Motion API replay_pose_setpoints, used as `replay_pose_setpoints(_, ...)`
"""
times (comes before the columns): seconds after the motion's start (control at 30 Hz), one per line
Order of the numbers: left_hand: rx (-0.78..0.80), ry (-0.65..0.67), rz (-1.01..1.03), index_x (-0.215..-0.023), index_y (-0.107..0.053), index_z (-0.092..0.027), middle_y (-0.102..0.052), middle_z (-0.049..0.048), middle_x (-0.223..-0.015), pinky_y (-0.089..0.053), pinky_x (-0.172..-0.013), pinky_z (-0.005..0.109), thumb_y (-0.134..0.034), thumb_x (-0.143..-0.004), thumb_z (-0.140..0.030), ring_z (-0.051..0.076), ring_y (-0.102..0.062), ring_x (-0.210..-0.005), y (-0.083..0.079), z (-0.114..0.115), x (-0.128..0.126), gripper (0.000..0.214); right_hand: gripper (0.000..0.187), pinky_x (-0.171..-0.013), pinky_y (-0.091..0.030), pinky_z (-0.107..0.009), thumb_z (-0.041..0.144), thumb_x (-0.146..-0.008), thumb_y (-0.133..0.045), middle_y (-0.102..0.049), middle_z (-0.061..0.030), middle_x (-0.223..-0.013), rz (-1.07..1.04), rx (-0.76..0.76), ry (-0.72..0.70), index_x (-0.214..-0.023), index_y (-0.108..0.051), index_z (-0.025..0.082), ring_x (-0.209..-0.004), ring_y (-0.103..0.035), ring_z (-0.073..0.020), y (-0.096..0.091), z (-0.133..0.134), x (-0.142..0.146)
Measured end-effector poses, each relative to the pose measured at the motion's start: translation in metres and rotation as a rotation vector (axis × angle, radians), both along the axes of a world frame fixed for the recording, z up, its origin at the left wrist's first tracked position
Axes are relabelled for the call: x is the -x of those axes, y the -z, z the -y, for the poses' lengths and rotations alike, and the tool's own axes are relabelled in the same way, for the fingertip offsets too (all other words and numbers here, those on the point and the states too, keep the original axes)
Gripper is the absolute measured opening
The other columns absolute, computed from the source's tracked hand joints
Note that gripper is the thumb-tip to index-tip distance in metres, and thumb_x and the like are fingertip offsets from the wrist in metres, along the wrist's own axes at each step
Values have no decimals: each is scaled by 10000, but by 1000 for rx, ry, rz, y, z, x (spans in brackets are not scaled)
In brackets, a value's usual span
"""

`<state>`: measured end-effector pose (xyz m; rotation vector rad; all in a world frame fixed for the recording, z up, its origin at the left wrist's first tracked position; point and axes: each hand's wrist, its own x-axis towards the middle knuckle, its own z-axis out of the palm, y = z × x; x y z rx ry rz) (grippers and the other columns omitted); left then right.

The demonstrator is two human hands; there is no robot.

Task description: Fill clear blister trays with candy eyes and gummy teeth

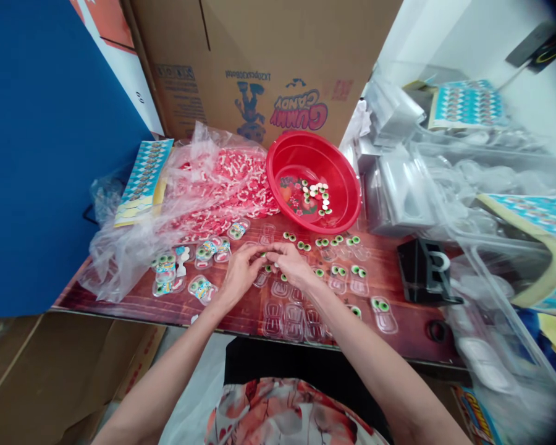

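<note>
My left hand [244, 269] is closed in a pinch, with a green-and-white gummy eye [263, 254] at its fingertips. Right beside it, the fingertips of my right hand [290, 262] meet the left ones. A small white piece, seemingly another gummy eye [277, 264], shows in the right hand's pinch; the fingers partly cover it. Under and around both hands lie small clear plastic trays in rows. Some hold pairs of gummy eyes, such as the tray [383, 316] at the right, while bare ones, like the tray [273, 319], lie near the front edge.
A red bowl [272, 162] with loose gummy eyes stands behind my hands. Left of it spreads a plastic bag [222, 185] of red-and-white gummies. Filled packs [202, 288] lie at left. A black tape dispenser [424, 272] and clear bins [500, 303] flank the right; a cardboard box [241, 37] rises behind.
</note>
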<state>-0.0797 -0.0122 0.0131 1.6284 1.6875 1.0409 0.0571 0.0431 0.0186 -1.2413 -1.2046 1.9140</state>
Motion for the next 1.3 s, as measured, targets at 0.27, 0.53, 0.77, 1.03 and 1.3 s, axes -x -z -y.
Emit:
replay_pose_setpoints(0.27, 96, -178, -58, -1006, -721, -141, -756, 71, -919, -531, -767, 304, -644, -846, -224, 181, -677, -767, 13, -11, 32, 196, 49, -546, -458, -202, 161, -793, -627, -660, 22, -609, 280, -295, 3, -752, -651, 167, -578, -650, -133, 18, -12, 10)
replay_pose_setpoints(0.53, 144, -79, -453, -1055, -711, -119, -715, 128, -1026, -508, -874, 361, -607, -830, -120, 245, -659, -918, 18, -27, 40, 248, 336, -884, -480, -280, 49, -850, -465, -744, -82, -1027, 665, -779, -261, -1022, -733, 158, -963, -674, -198, 6, -12, 28)
replay_pose_setpoints(0.77, 156, -72, -486, -1066, -710, -117, -705, 134, -1018, -503, -907, 370, -610, -801, -105, 263, -641, -969, 25, -37, 42, 283, 330, -774, -484, -294, 158, -949, -399, -662, -97, -1157, 919, -965, -401, -1150, -654, 217, -999, -628, -234, 13, -11, 38)
replay_pose_setpoints(1.03, 169, 37, -504, -1155, -725, -165, -698, 121, -1056, -489, -928, 369, -566, -849, -134, 255, -636, -985, 24, -35, 44, 346, 261, -874, -483, -310, 79, -791, -486, -698, -46, -971, 688, -744, -232, -917, -680, 201, -933, -623, -195, 15, -17, 27)
replay_pose_setpoints(1.3, 176, 16, -514, -1072, -731, -157, -691, 117, -1023, -497, -879, 352, -613, -864, -210, 242, -642, -939, 25, -35, 48, 245, 278, -705, -514, -230, 26, -641, -446, -647, 14, -764, 246, -307, 11, -840, -557, 187, -721, -630, -127, 13, -30, 2)
